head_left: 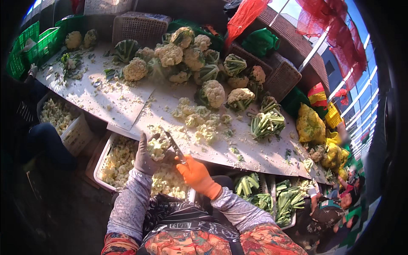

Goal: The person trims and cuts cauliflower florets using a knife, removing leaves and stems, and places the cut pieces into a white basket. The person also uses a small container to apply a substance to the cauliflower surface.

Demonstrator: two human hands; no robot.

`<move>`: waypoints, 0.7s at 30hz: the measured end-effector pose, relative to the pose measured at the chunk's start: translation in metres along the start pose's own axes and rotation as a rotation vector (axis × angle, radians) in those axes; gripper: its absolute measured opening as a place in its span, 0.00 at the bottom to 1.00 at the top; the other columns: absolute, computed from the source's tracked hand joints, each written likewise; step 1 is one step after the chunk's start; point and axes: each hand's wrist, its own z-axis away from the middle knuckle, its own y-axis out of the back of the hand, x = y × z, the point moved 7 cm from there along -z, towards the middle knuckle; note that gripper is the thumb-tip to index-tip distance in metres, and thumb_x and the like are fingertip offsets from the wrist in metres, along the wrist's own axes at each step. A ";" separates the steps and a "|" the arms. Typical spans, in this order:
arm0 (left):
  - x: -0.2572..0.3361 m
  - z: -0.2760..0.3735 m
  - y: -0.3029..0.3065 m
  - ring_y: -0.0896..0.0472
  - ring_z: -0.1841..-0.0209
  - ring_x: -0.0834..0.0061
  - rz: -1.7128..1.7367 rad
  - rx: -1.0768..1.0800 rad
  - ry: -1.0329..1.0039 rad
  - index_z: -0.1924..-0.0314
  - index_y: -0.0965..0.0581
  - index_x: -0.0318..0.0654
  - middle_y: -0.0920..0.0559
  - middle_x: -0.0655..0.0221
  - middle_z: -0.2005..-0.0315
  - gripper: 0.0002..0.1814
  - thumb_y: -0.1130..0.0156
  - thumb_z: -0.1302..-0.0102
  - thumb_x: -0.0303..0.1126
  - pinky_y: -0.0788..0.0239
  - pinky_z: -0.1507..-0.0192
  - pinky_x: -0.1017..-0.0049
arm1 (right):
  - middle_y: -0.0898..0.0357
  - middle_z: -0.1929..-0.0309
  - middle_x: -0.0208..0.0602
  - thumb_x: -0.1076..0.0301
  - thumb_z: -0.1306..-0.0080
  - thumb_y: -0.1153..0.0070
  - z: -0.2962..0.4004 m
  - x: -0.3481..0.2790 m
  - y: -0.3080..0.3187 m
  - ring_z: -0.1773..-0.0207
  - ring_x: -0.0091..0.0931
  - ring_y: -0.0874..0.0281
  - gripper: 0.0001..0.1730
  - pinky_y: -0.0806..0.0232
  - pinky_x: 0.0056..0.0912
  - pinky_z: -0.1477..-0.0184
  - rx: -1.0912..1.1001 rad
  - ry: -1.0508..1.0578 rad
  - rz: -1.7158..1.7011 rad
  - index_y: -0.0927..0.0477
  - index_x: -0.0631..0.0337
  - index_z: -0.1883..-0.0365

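Observation:
In my left hand (145, 156), gloved in grey, is a cauliflower piece (157, 148) with pale florets. My right hand (198, 177) wears an orange glove and grips a knife (175, 147), its dark blade angled up beside the piece. Both hands are over a white crate (101, 165) heaped with cut florets (119, 164), at the near edge of a white tabletop (223, 151). Loose florets (204, 119) lie on the table just beyond the knife. Behind them a pile of whole cauliflowers (169, 54) rests towards the back, and a leafy trimmed stalk (267, 123) sits to the right.
Crates of green stalks (288, 204) stand below the table at right. Another floret crate (76, 132) is at left, beside a seated person's leg (47, 143). Yellow mesh sacks (310, 124) and co-workers (328, 207) are at far right. Plastic crates (140, 30) line the back.

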 end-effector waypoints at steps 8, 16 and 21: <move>0.002 0.004 0.024 0.15 0.48 0.56 -0.015 0.036 0.025 0.36 0.26 0.36 0.16 0.56 0.47 0.41 0.46 0.28 0.68 0.20 0.45 0.52 | 0.15 0.65 0.38 0.71 0.28 0.40 -0.002 -0.002 -0.020 0.70 0.23 0.21 0.18 0.28 0.27 0.62 0.104 0.166 0.107 0.22 0.62 0.41; 0.003 0.007 0.009 0.15 0.47 0.60 -0.170 0.029 0.053 0.32 0.30 0.31 0.18 0.53 0.45 0.50 0.52 0.29 0.74 0.19 0.53 0.65 | 0.17 0.66 0.45 0.68 0.29 0.40 -0.011 0.007 -0.025 0.65 0.38 0.15 0.16 0.26 0.34 0.59 0.024 0.104 0.204 0.22 0.56 0.44; 0.008 0.013 0.002 0.14 0.49 0.67 -0.291 -0.016 -0.004 0.31 0.33 0.30 0.18 0.53 0.46 0.54 0.50 0.34 0.77 0.29 0.67 0.81 | 0.18 0.68 0.48 0.66 0.28 0.43 -0.012 0.021 -0.035 0.65 0.45 0.17 0.13 0.28 0.41 0.62 -0.095 -0.028 0.291 0.24 0.55 0.46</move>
